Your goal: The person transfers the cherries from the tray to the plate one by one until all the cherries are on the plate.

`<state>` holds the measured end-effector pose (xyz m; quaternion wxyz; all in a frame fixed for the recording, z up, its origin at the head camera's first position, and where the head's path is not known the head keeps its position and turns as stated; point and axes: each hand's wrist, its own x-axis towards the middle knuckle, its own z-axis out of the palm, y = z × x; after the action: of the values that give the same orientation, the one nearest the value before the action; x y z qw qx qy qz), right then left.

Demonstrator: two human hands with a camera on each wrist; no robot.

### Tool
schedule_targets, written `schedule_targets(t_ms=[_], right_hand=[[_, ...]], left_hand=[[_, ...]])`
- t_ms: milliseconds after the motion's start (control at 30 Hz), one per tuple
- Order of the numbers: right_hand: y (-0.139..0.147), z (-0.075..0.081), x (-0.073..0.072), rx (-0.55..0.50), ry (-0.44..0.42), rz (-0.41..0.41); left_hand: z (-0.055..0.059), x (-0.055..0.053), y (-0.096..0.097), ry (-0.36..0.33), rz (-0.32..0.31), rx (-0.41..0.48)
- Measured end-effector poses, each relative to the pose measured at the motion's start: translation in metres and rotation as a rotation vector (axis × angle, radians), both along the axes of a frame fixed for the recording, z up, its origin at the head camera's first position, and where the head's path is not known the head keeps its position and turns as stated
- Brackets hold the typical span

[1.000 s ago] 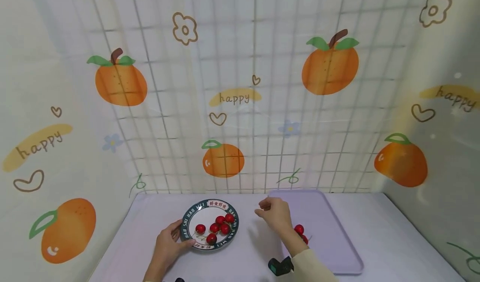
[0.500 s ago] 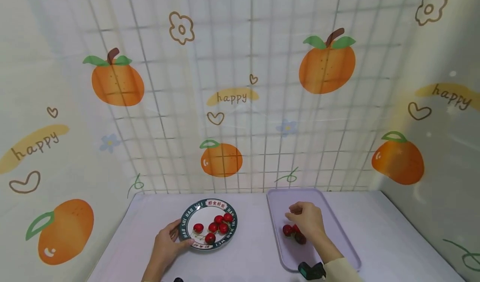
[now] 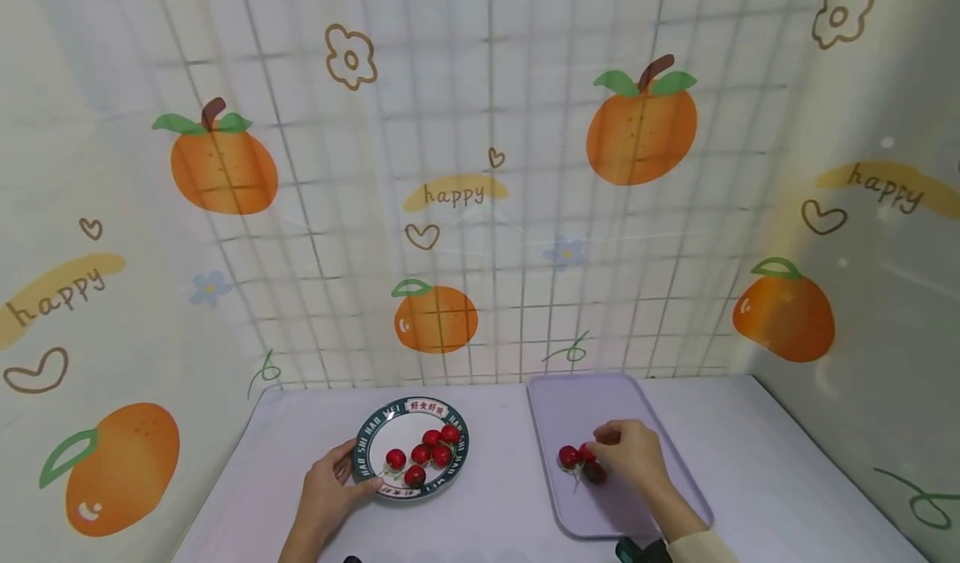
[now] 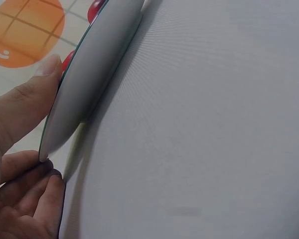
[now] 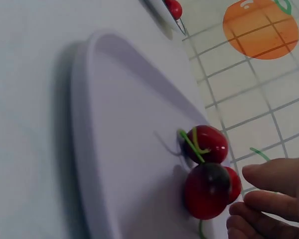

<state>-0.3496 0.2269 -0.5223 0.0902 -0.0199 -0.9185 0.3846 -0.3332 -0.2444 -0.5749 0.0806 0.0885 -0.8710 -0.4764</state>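
Note:
A round plate (image 3: 374,444) with a dark green lettered rim holds several red cherries (image 3: 420,455). My left hand (image 3: 330,488) grips its near-left rim, the thumb (image 4: 27,107) on top of the plate (image 4: 89,74) and the other fingers curled under it. To the right lies a lavender tray (image 3: 592,405) with three cherries (image 3: 568,456) close together. My right hand (image 3: 633,456) rests on the tray just right of them. In the right wrist view its fingertips (image 5: 269,199) lie loosely curved beside the cherries (image 5: 207,191) and pinch nothing.
Everything sits on a pale lavender table (image 3: 495,513) boxed in by walls (image 3: 465,196) printed with oranges and a grid, at the back and on both sides. A black device (image 3: 641,550) is strapped at my right wrist.
My right hand moved from beside the plate across to the tray and came down by the cherries there. The left hand kept its hold on the plate.

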Motion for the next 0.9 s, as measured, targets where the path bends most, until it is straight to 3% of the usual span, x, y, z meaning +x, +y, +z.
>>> schedule_targets(t_ms=[633, 900], right_hand=[[-0.003, -0.014, 0.001, -0.007, 0.022, 0.01], [-0.001, -0.008, 0.002, -0.02, 0.062, -0.004]], left_hand=[[0.0, 0.003, -0.002, 0.002, -0.011, 0.016], [0.003, 0.003, -0.002, -0.002, -0.015, 0.018]])
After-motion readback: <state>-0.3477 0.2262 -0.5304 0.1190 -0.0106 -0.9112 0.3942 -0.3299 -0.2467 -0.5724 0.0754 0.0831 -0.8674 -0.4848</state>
